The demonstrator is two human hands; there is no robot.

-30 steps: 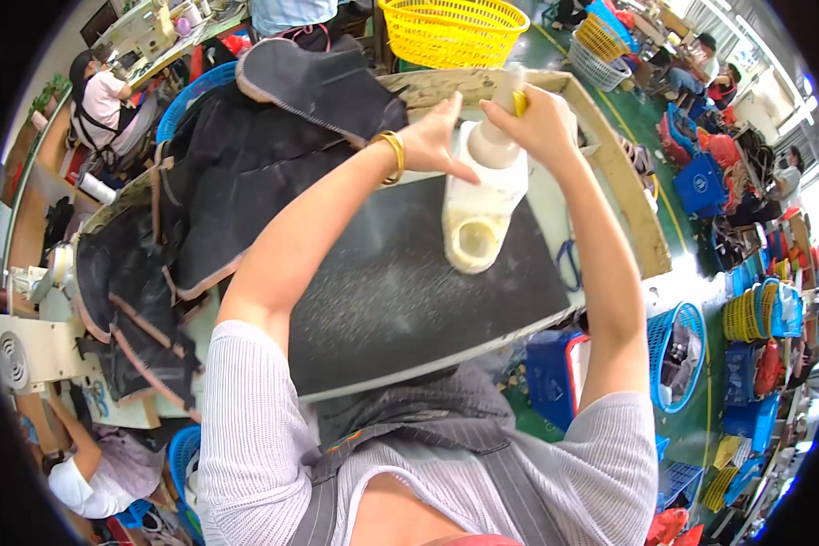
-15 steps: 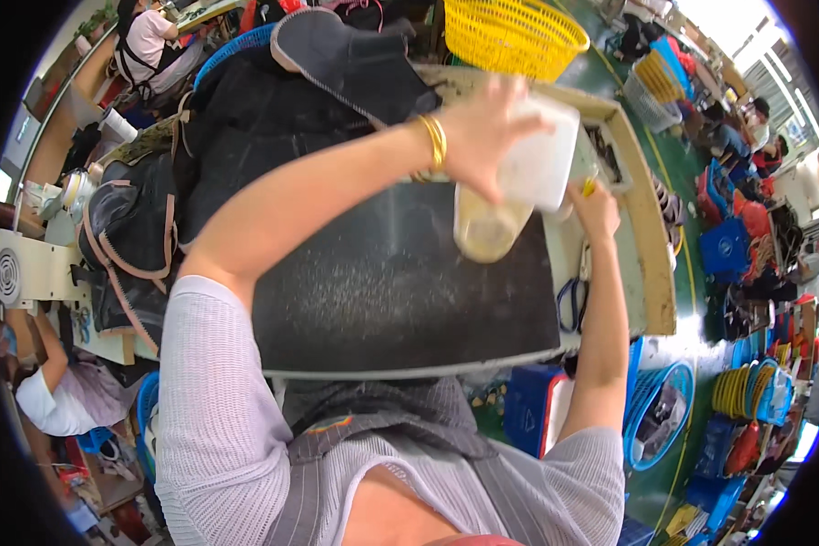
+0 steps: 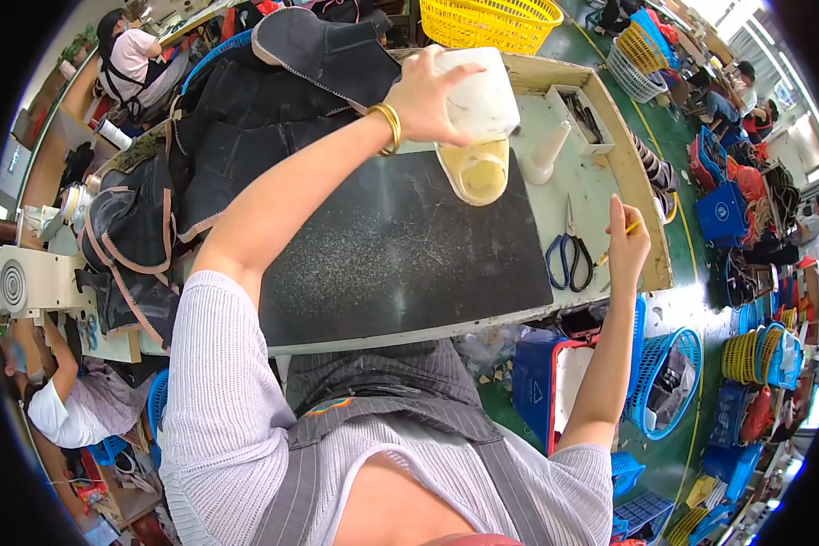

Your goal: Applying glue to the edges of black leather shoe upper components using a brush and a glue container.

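Note:
My left hand [image 3: 425, 98], with gold bangles at the wrist, grips a white plastic container [image 3: 482, 96] over the far part of the black work mat [image 3: 382, 264]. A yellowish, glue-stained, round-ended piece [image 3: 480, 173] shows just below the container; I cannot tell whether the two are joined. My right hand [image 3: 628, 241] is closed around a thin yellow stick [image 3: 633, 227] above the table's right side. Black-handled scissors [image 3: 569, 259] lie left of that hand. Beyond them stands a white narrow-necked bottle [image 3: 546, 155].
Black boot uppers [image 3: 246, 136] with zips are piled at the left and far left. A small white tray [image 3: 584, 120] of tools sits at the far right, inside the raised wooden edge [image 3: 623, 118]. A yellow basket [image 3: 491, 25] stands beyond; blue baskets [image 3: 662, 382] are at the right.
My right hand has moved nearer and slightly right, away from the bottle, with the yellow stick. My left hand and the white container have shifted left and farther away.

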